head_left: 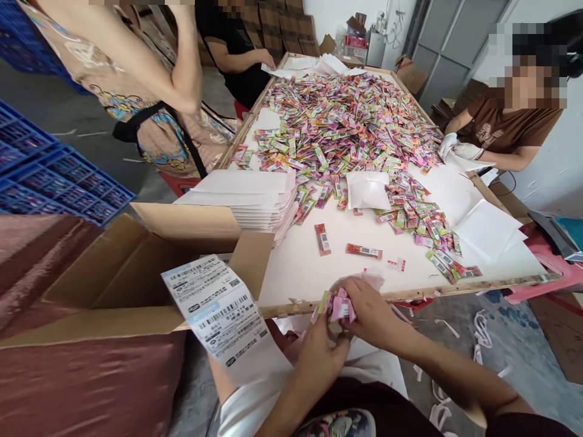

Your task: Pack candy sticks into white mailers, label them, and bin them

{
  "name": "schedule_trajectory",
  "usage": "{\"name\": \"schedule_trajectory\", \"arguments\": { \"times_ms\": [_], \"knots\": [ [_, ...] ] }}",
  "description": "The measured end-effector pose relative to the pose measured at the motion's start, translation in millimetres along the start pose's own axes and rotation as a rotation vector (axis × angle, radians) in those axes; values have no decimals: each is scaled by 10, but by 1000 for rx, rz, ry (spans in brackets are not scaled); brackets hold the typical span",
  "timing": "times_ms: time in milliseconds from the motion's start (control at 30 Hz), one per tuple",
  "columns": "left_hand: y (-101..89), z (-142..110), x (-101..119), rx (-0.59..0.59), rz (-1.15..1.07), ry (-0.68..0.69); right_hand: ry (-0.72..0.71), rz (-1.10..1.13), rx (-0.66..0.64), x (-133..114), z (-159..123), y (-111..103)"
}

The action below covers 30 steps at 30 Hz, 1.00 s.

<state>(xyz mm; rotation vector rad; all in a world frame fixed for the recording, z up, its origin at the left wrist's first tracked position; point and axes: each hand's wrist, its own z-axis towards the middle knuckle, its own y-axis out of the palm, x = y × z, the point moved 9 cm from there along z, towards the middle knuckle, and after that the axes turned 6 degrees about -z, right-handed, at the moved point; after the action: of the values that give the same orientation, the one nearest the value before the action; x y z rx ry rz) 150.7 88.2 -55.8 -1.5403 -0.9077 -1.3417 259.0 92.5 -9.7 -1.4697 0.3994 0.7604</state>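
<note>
My left hand [319,358] and my right hand [371,309] meet just below the table's near edge, both closed around a small bunch of pink and green candy packets [339,303]. A strip of printed barcode labels [218,309] hangs beside my left forearm. Two single red packets [322,238] [363,250] lie on the white table top [300,267] just beyond my hands. A big heap of colourful packets [346,121] covers the table's far half.
An open cardboard box [136,273] stands at my left. A stack of white pouches [246,197] sits on the table's left edge, with loose pouches [368,189] [487,227] further right. Three other people are around the table; one at the right wears white gloves [458,147]. Blue crates [54,176] stand at the left.
</note>
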Motion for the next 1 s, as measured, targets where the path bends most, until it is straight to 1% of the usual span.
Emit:
{"name": "schedule_trajectory", "arguments": {
  "times_ms": [100, 167, 200, 233, 333, 367, 433, 467, 500, 533, 600, 633, 667, 733, 800, 833, 900, 1000],
  "knots": [
    [-102, 22, 74, 31, -4, 54, -61, 228, -136, -146, 66, 67],
    [-167, 28, 90, 19, -13, 74, -86, 279, -204, -211, 89, 99],
    [-199, 26, 81, 14, -16, 70, -95, 247, -200, -228, 103, 93],
    [-235, 21, 66, 17, -19, 62, -102, 193, -167, -237, 120, 69],
    [-332, -1, 19, 47, -32, 34, -128, 20, -17, -284, 164, -41],
    [-355, -7, 11, 55, -36, 32, -161, -1, -17, -326, 180, -42],
    [-387, -13, -16, 60, -48, 23, -258, 47, -103, -408, 247, -2],
    [-398, -14, -44, 59, -56, 5, -294, 97, -133, -410, 320, -9],
    [-408, -15, -84, 56, -62, -20, -298, 139, -118, -353, 441, -57],
    [-421, -17, -131, 56, -65, -49, -262, 156, -52, -224, 614, -141],
    [-452, -25, -220, 60, -57, -87, -114, 84, 151, 202, 1056, -331],
    [-464, -29, -255, 59, -50, -93, -38, 17, 215, 441, 1303, -371],
    [-475, -34, -284, 56, -47, -94, 10, -58, 221, 657, 1568, -345],
    [-472, -44, -326, 29, -47, -93, 85, -193, 171, 1044, 2103, -198],
    [-466, -53, -349, 12, -60, -101, 153, -314, 117, 1322, 2578, -22],
    [-469, -57, -353, 16, -68, -107, 178, -357, 103, 1405, 2786, 55],
    [-475, -58, -357, 31, -81, -126, 197, -399, 95, 1463, 3148, 180],
    [-472, -44, -393, 24, -72, -160, 170, -412, 85, 1391, 3606, 312]
  ]
}}
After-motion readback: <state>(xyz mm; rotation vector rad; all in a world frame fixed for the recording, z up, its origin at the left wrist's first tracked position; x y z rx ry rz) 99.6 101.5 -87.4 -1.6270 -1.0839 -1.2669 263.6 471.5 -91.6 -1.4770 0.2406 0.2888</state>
